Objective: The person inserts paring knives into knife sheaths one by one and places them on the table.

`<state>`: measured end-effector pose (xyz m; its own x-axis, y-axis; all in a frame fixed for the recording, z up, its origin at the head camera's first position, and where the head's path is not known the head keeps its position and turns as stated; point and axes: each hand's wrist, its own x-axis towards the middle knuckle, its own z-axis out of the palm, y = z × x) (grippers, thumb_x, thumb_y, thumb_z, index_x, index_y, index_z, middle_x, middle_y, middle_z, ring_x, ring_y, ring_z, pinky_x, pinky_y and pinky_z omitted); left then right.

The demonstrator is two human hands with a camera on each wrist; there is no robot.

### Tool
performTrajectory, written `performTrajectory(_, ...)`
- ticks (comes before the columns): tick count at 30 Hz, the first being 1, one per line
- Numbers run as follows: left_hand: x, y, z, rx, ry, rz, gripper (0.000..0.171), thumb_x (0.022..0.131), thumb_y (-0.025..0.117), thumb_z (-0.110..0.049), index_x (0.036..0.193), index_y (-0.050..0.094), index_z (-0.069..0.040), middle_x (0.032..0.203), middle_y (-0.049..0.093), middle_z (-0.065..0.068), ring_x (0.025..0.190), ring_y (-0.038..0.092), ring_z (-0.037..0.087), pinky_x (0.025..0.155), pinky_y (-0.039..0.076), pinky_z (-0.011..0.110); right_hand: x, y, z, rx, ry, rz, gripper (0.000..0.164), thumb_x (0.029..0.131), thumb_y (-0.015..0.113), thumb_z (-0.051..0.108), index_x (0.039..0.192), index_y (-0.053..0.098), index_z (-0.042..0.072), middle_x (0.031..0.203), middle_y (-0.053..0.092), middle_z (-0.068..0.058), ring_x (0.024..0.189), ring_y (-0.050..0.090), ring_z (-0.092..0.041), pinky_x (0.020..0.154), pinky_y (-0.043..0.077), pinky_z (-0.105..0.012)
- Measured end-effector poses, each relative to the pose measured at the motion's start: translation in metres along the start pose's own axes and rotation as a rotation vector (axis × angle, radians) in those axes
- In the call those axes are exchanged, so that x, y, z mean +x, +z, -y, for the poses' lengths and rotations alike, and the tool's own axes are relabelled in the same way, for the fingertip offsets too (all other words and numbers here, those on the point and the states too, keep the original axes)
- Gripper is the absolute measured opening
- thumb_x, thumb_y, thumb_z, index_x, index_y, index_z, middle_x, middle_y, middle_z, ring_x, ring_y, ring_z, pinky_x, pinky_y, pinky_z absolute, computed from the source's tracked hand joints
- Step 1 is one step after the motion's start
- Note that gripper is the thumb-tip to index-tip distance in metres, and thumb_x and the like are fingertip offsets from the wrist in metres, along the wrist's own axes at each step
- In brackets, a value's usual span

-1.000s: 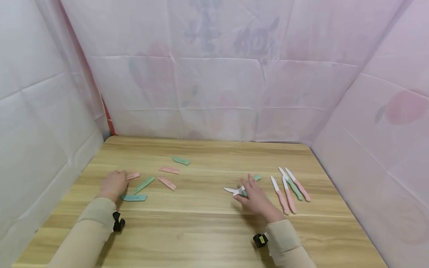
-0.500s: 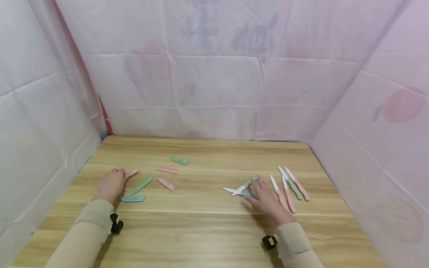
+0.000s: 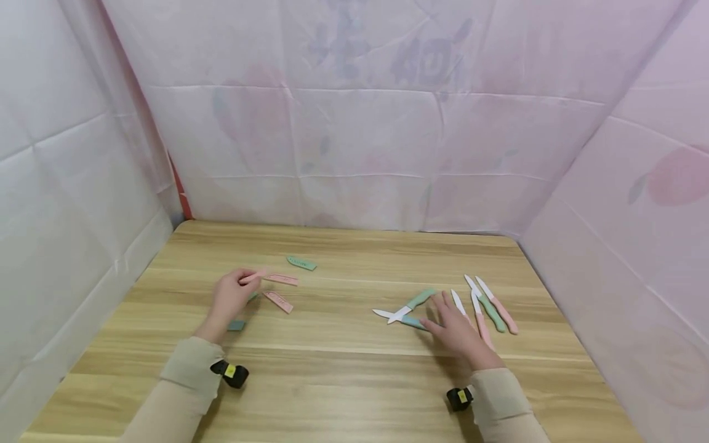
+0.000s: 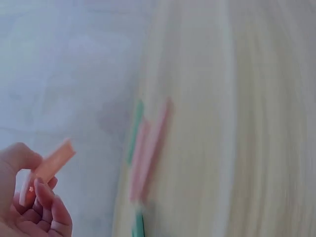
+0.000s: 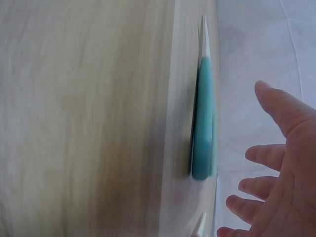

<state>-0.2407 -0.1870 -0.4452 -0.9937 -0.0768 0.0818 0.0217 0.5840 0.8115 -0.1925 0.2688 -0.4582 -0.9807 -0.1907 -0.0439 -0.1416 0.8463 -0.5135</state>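
Observation:
My left hand (image 3: pixel 228 299) pinches a pink knife sheath (image 4: pixel 54 163) between thumb and fingers, raised over the table. In the head view it overlaps the end of a lying pink sheath (image 3: pixel 282 279); a second pink sheath (image 3: pixel 279 301) is just nearer. Partly hidden behind the left hand are a green sheath (image 3: pixel 252 296) and a blue sheath (image 3: pixel 236 325). My right hand (image 3: pixel 456 329) is held with spread fingers beside two crossed knives, one blue-handled (image 3: pixel 414 322) and one green-handled (image 3: pixel 421 299). Nothing is in that hand, as the right wrist view shows.
Right of the right hand lie several bare knives, among them a pink-handled knife (image 3: pixel 503 314) and a green-handled knife (image 3: pixel 491 312). Another green sheath (image 3: pixel 301 263) lies farther back. Light printed cloth (image 3: pixel 360 135) walls in the wooden table (image 3: pixel 332 394) at the back and sides.
My left hand has picked up the pink sheath at the far left and carried it rightward. My right hand has drawn back to the right, off the crossed knives.

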Motion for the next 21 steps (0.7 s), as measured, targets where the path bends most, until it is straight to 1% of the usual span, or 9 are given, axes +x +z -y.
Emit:
performTrajectory(3,-0.005,0.012,-0.01,-0.124,-0.023,0.031,0.033,0.091,0.06,-0.023,0.115,0.063,-0.001,0.111,0.063,0.017,0.093,0.055,0.025,0.07,0.046,0.029,0.001,-0.003,-0.007,0.041,0.025,-0.003,0.07,0.095,0.052,0.037,0.143,0.023,-0.006,0.147,0.008,-0.034,0.128,0.019,-0.054,0.101,0.02,-0.065)
performTrajectory(6,-0.009,0.024,-0.016,-0.208,-0.063,0.056,0.033,0.09,0.064,-0.03,0.11,0.066,-0.004,0.113,0.063,0.012,0.102,0.055,0.024,0.076,0.046,0.027,0.002,-0.008,-0.015,0.067,0.061,-0.009,0.07,0.096,0.049,0.038,0.143,0.023,-0.007,0.147,0.007,-0.034,0.128,0.019,-0.054,0.102,0.02,-0.064)
performTrajectory(7,-0.01,0.027,-0.018,-0.253,-0.077,0.062,0.033,0.089,0.064,-0.031,0.108,0.066,-0.004,0.112,0.064,0.011,0.1,0.057,0.026,0.077,0.046,0.027,0.003,-0.011,-0.018,0.078,0.075,-0.017,0.068,0.097,0.048,0.037,0.142,0.024,-0.007,0.147,0.008,-0.035,0.129,0.018,-0.054,0.102,0.019,-0.064)
performTrajectory(10,-0.012,0.037,-0.022,-0.353,-0.11,0.048,0.034,0.09,0.062,-0.033,0.1,0.065,0.0,0.093,0.065,0.01,0.085,0.06,0.025,0.072,0.049,0.028,0.003,-0.019,-0.025,0.06,0.12,-0.072,0.063,0.098,0.046,0.034,0.14,0.027,-0.01,0.145,0.014,-0.036,0.129,0.02,-0.053,0.103,0.02,-0.063)
performTrajectory(13,-0.015,0.047,-0.025,-0.464,-0.12,0.03,0.033,0.096,0.055,-0.027,0.102,0.06,0.006,0.083,0.062,0.009,0.074,0.062,0.019,0.07,0.052,0.029,0.003,-0.03,-0.034,0.012,0.172,-0.148,0.058,0.098,0.046,0.03,0.135,0.033,-0.013,0.138,0.027,-0.037,0.126,0.026,-0.052,0.102,0.025,-0.06)
performTrajectory(15,-0.016,0.052,-0.027,-0.541,-0.131,0.031,0.034,0.099,0.048,-0.024,0.107,0.057,0.008,0.087,0.064,0.011,0.077,0.063,0.014,0.068,0.054,0.03,0.001,-0.035,-0.04,-0.023,0.22,-0.174,0.056,0.098,0.046,0.03,0.133,0.036,-0.013,0.135,0.031,-0.037,0.123,0.031,-0.052,0.1,0.029,-0.06)
performTrajectory(18,-0.02,0.06,-0.029,-0.639,-0.145,0.042,0.035,0.102,0.041,-0.022,0.118,0.052,0.007,0.105,0.065,0.019,0.088,0.066,0.017,0.068,0.055,0.031,-0.001,-0.041,-0.05,-0.041,0.269,-0.189,0.054,0.099,0.043,0.03,0.13,0.037,-0.014,0.129,0.036,-0.038,0.117,0.036,-0.053,0.096,0.032,-0.061)
performTrajectory(20,-0.022,0.065,-0.03,-0.674,-0.163,0.041,0.038,0.102,0.039,-0.024,0.122,0.05,0.006,0.11,0.063,0.021,0.09,0.066,0.017,0.067,0.056,0.031,-0.003,-0.045,-0.056,-0.037,0.313,-0.17,0.057,0.099,0.041,0.033,0.132,0.035,-0.014,0.13,0.035,-0.039,0.116,0.037,-0.054,0.093,0.034,-0.062)
performTrajectory(21,-0.023,0.067,-0.031,-0.684,-0.173,0.035,0.038,0.102,0.039,-0.024,0.122,0.05,0.007,0.109,0.064,0.021,0.089,0.067,0.017,0.067,0.056,0.029,-0.004,-0.047,-0.059,-0.037,0.326,-0.166,0.057,0.099,0.04,0.033,0.132,0.035,-0.014,0.13,0.035,-0.039,0.115,0.037,-0.054,0.093,0.034,-0.062)
